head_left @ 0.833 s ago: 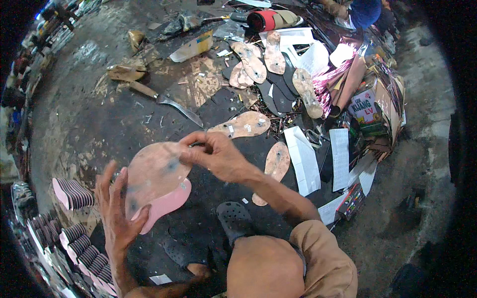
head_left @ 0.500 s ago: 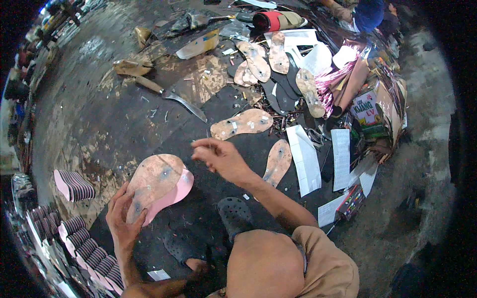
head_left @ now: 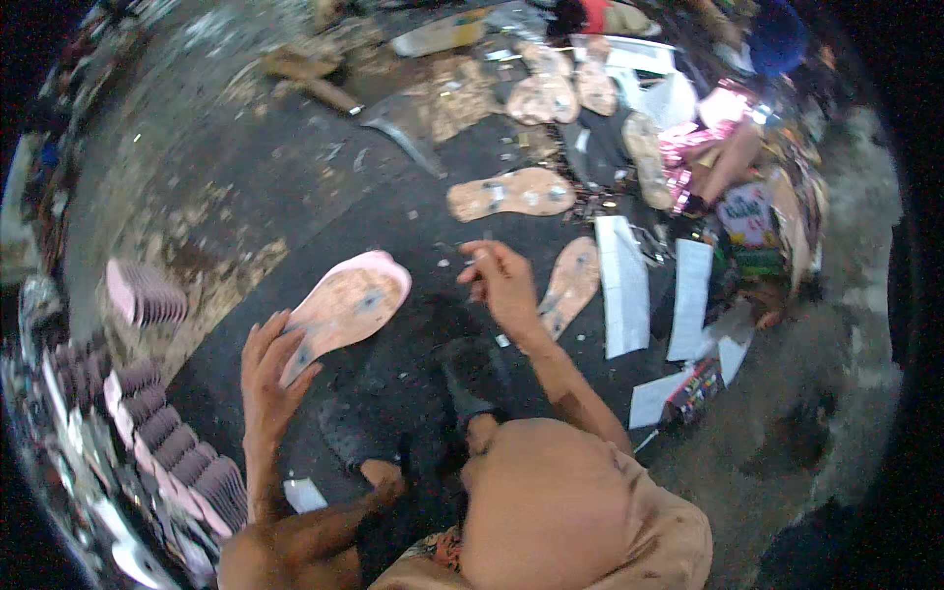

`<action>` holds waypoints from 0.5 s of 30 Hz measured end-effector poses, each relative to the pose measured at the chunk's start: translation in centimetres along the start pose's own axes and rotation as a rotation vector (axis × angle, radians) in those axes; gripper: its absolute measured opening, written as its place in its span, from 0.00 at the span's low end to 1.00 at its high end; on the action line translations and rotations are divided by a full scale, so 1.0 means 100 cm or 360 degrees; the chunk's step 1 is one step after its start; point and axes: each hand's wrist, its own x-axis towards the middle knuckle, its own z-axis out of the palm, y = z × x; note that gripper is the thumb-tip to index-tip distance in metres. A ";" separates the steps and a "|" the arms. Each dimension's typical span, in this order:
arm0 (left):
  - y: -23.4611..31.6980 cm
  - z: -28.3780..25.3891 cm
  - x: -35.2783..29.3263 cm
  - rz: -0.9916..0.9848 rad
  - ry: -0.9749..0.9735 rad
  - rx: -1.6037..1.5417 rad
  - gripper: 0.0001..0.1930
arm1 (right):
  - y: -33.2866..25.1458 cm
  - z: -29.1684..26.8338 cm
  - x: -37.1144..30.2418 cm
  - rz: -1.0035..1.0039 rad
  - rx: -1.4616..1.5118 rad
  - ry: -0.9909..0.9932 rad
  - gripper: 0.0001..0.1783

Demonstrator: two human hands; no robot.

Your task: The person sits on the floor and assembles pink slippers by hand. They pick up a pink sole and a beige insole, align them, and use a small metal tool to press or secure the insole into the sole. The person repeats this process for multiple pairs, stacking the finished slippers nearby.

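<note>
My left hand [head_left: 270, 364] is closed round the narrow end of a tan sole-shaped board [head_left: 344, 320] with dark spots on it. A pink sole [head_left: 366, 262] lies against the underside of this board, and its edge shows along the far side and the wide end. My right hand [head_left: 503, 287] hovers to the right of the two pieces, apart from them, with its fingers bent together. Anything in those fingers is too small and blurred to make out. Beyond the right hand another tan sole board [head_left: 511, 194] lies on the black mat.
Striped stacks of pink soles [head_left: 172, 433] line the lower left, with another stack [head_left: 147, 293] above. A curved blade with a wooden handle [head_left: 403, 143] lies far off. White paper strips [head_left: 622, 285] and a tan sole board [head_left: 572, 285] lie right. My knee [head_left: 546, 501] rises in front.
The pink sole has shifted under the tan board, so the two now nearly line up. Both pieces have turned to point more rightward. My right hand appears farther right, as the view has shifted.
</note>
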 end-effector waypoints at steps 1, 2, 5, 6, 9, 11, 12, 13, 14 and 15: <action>0.005 0.001 0.005 0.0002 0.0030 -0.0016 0.34 | 0.001 -0.008 -0.001 -0.0082 -0.0172 0.0116 0.16; 0.008 0.003 0.005 0.0005 0.0055 -0.0049 0.35 | 0.001 -0.011 -0.002 -0.0253 -0.0341 0.0191 0.16; 0.017 -0.014 -0.002 -0.0099 0.0072 -0.0087 0.36 | -0.010 0.015 -0.018 -0.0511 -0.0663 0.0203 0.15; 0.013 -0.012 -0.004 -0.0062 0.0059 -0.0098 0.35 | -0.015 0.026 -0.026 -0.0550 -0.0754 0.0181 0.14; 0.001 0.001 -0.005 0.0029 0.0076 -0.0148 0.35 | -0.020 0.058 -0.029 -0.0737 -0.0887 0.0015 0.13; -0.004 0.011 -0.006 -0.0010 0.0147 -0.0236 0.35 | -0.011 0.065 -0.023 -0.0825 -0.0849 0.0049 0.14; -0.005 0.015 -0.006 -0.0050 0.0159 -0.0312 0.34 | -0.008 0.065 -0.020 -0.0868 -0.0830 0.0066 0.15; -0.002 0.015 -0.002 -0.0099 0.0172 -0.0378 0.34 | -0.008 0.064 -0.020 -0.0834 -0.0826 0.0058 0.14; 0.001 0.015 0.002 -0.0148 0.0186 -0.0444 0.33 | -0.009 0.062 -0.019 -0.0800 -0.0823 0.0049 0.14; 0.003 0.016 0.005 -0.0133 0.0186 -0.0400 0.33 | -0.010 0.062 -0.018 -0.0767 -0.0820 0.0039 0.14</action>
